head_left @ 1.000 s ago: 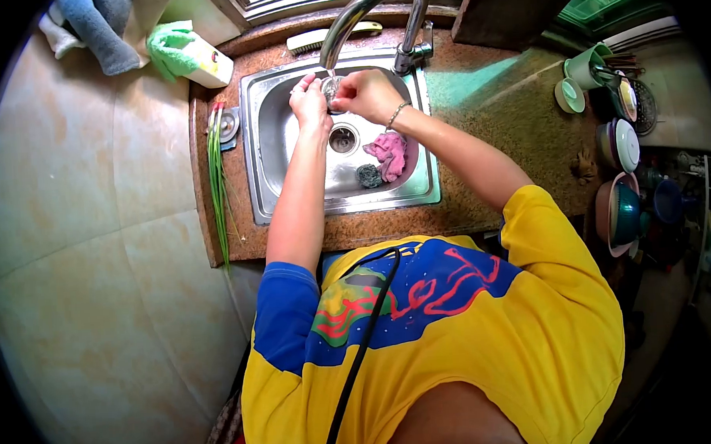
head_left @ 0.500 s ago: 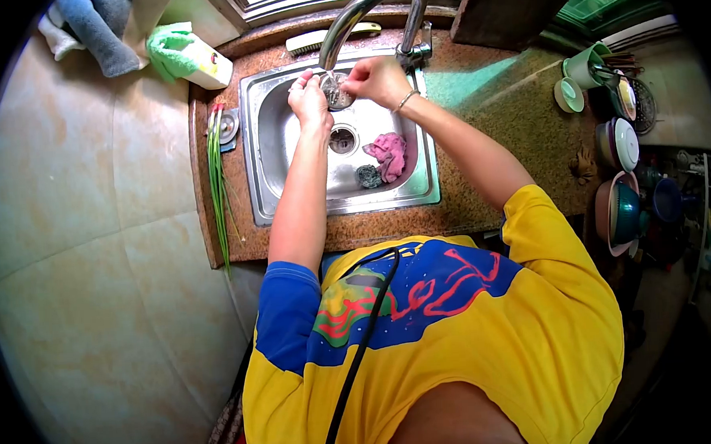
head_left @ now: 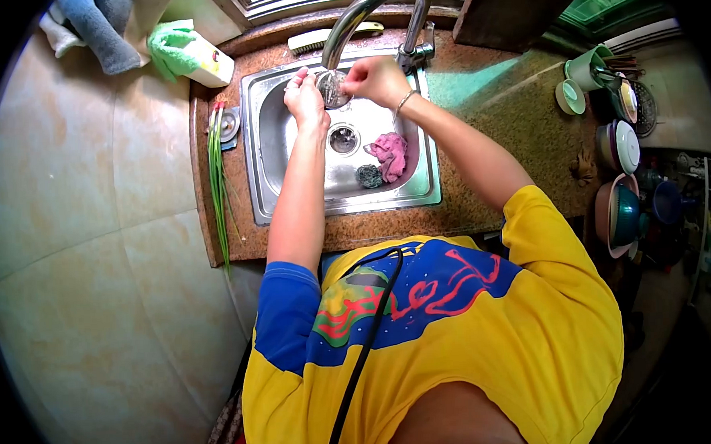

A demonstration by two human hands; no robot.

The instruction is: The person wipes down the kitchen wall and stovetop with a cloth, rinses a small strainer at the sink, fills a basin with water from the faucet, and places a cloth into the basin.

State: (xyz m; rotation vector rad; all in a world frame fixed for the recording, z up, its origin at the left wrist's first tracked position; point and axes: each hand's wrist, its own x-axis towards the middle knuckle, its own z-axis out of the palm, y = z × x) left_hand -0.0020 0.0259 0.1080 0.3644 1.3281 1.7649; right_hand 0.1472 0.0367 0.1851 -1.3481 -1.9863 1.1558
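Note:
Under the tap (head_left: pixel 353 17), water runs onto a small round metal strainer (head_left: pixel 333 90) above the far part of the sink (head_left: pixel 253 159). My left hand (head_left: pixel 304 98) is closed on the strainer's left edge. At its right side is my right hand (head_left: pixel 376 79), slightly blurred, with fingers pinched together against the strainer. Whether those fingers also hold something small, I cannot make out. Below lies the round drain (head_left: pixel 343 139). A pink cloth (head_left: pixel 390 155) and a dark scouring pad (head_left: pixel 368 175) rest at the sink's right side.
Green onions (head_left: pixel 218 181) lie along the counter's left edge beside a round metal piece (head_left: pixel 228 126). A brush (head_left: pixel 334 36) sits behind the sink. Bowls (head_left: pixel 626 147) and a green container (head_left: pixel 587 68) stand at the right. A white box (head_left: pixel 212 67) carries a green cloth (head_left: pixel 171 51).
My left hand has shifted slightly left and its fingers have loosened a little. The right hand has moved slightly and is more blurred. The strainer stays under the water.

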